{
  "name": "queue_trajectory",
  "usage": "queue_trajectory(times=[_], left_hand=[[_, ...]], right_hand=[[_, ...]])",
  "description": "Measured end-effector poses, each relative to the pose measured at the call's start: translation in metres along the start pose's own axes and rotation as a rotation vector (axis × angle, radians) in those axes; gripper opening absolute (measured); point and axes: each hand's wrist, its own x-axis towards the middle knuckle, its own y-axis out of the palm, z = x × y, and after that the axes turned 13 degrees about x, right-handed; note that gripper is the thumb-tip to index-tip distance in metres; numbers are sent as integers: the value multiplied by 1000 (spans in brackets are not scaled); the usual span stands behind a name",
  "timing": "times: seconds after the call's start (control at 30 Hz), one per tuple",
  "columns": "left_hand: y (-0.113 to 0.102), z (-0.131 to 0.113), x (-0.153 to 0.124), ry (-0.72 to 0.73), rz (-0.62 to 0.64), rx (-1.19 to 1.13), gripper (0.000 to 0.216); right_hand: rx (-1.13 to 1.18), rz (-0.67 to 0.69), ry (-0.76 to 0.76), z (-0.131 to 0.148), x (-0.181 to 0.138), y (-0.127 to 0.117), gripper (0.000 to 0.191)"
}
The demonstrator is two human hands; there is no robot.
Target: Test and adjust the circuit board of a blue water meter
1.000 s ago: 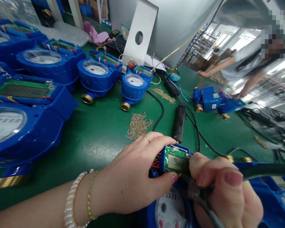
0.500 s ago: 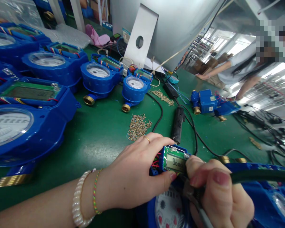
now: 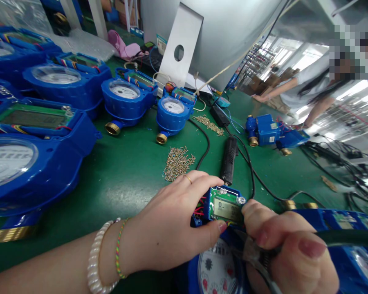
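Note:
Low in the middle stands a blue water meter (image 3: pixel 217 269), its round dial partly hidden by my hands. My left hand (image 3: pixel 174 220) grips the meter's display housing, thumb on the near edge and fingers over the far one. Between them a green circuit board with a small lit LCD (image 3: pixel 225 209) shows characters, and red wires are bunched at its left. My right hand (image 3: pixel 291 245) is closed around spring-loaded pliers (image 3: pixel 250 250), whose metal jaws sit at the near edge of the display. The exact spot at the jaw tips is blurred and partly covered.
Several blue water meters (image 3: pixel 61 81) stand at the left, more at the lower right. Brass screws (image 3: pixel 179 163) lie in two piles. A black electric screwdriver (image 3: pixel 229 161) rests behind my hands, near cables. Across the table, a co-worker's arm (image 3: pixel 317 112) reaches toward blue valve units (image 3: pixel 266 130).
My right hand has shifted slightly right and down with the pliers, turning a little. The LCD reading has changed. My left hand keeps its hold on the housing.

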Motion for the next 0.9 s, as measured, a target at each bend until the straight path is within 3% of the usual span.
queue_trajectory(times=[0.27, 0.5, 0.67, 0.9], left_hand=[[-1, -1, 2, -27, 18, -15, 48], [-2, 0, 2, -40, 29, -25, 49], [-1, 0, 2, -27, 23, -27, 49], [4, 1, 1, 1, -22, -26, 49]], right_hand=[[-18, 77, -104, -3, 1, 0, 30], [-67, 31, -96, -4, 0, 4, 29], [-184, 32, -90, 0, -1, 2, 29], [-392, 140, -33, 4, 0, -5, 24]])
